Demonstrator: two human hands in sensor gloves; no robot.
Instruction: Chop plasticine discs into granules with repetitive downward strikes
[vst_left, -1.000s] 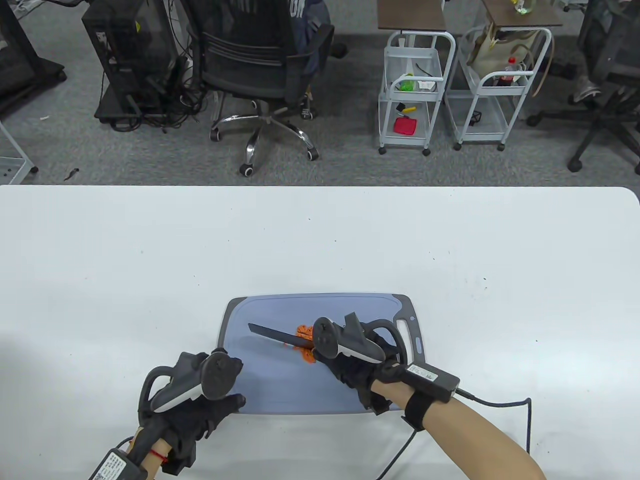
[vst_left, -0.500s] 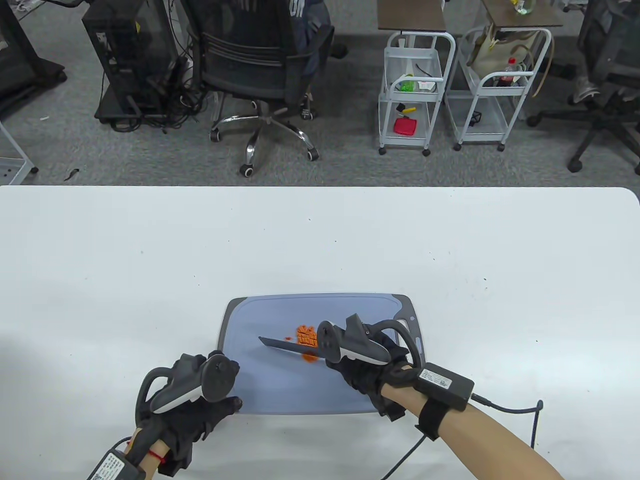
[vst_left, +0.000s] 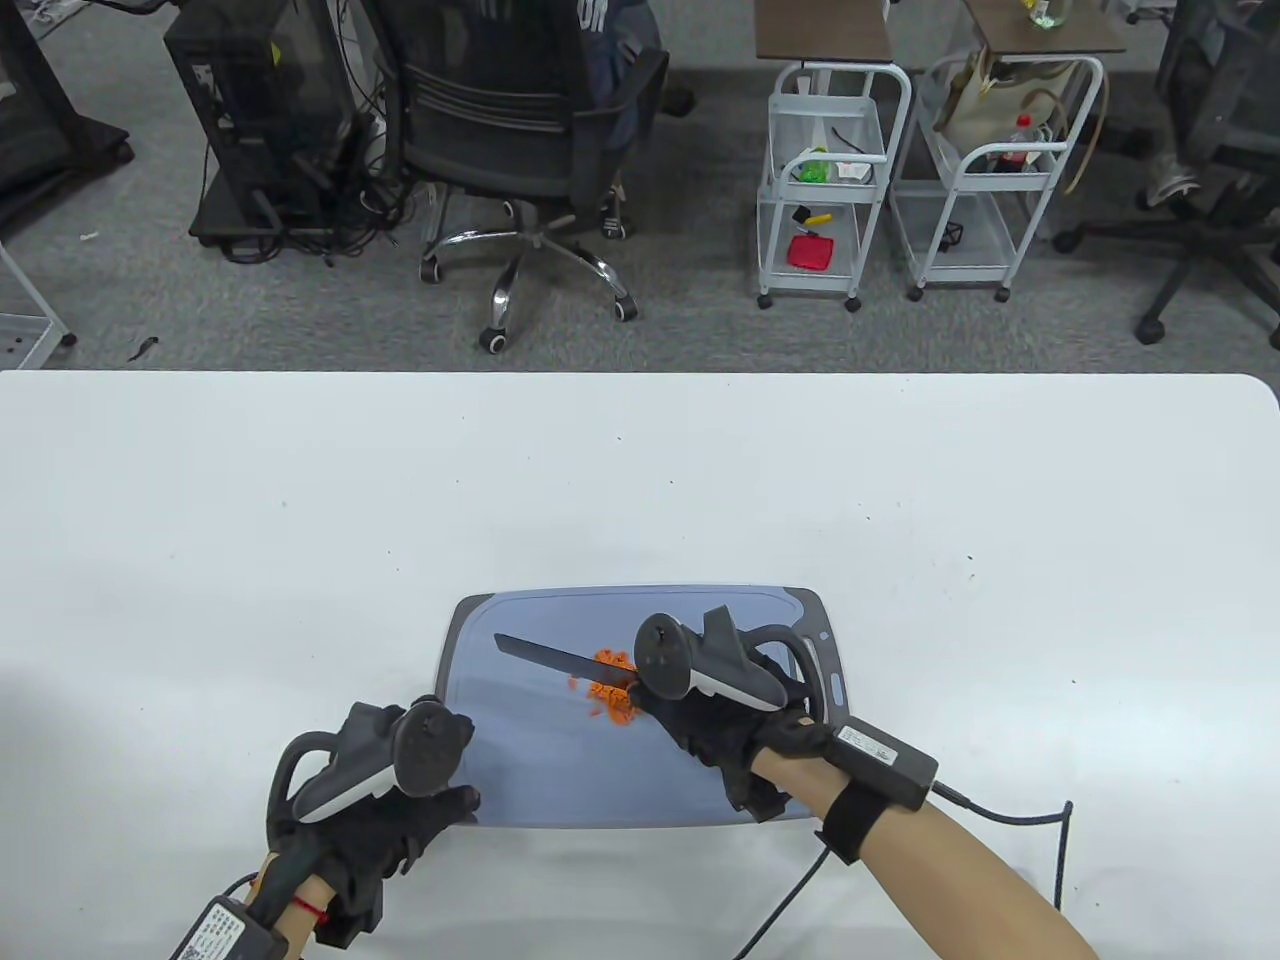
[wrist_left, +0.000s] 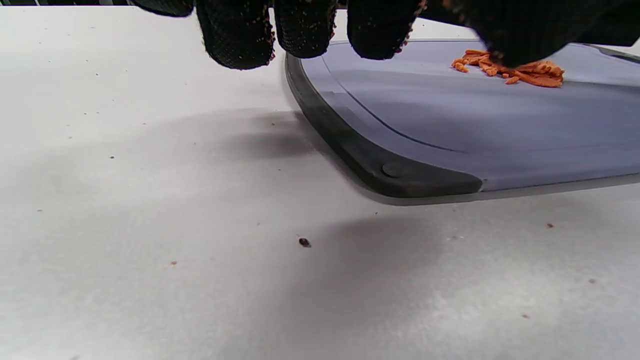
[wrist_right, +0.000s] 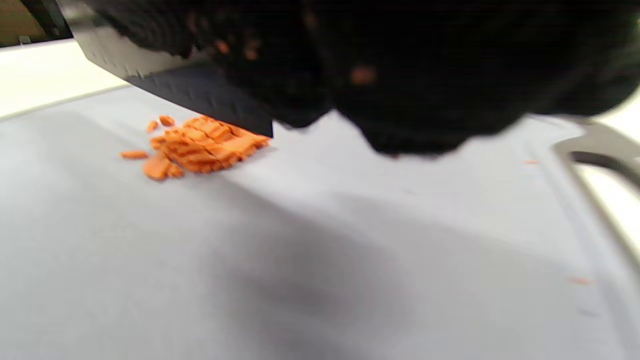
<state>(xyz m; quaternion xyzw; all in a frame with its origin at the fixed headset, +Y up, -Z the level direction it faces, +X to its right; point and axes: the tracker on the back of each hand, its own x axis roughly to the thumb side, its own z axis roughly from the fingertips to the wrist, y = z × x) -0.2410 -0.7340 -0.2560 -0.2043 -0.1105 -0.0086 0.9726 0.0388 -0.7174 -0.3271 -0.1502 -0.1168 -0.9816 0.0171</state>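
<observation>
Orange plasticine, chopped into small pieces, lies near the middle of the blue-grey cutting board. It also shows in the left wrist view and the right wrist view. My right hand grips a black knife; its blade slants across the pile, pointing left. My left hand rests at the board's near-left corner, fingertips over the rim, holding nothing that I can see.
The board lies on a white table. Its handle slot is at the right end. A cable trails from my right wrist across the table. Office chairs and carts stand on the floor beyond the far edge.
The knife swung down-right over the pile, then back up-left onto it. The plasticine is more scattered into small bits. My left hand has slid slightly toward me.
</observation>
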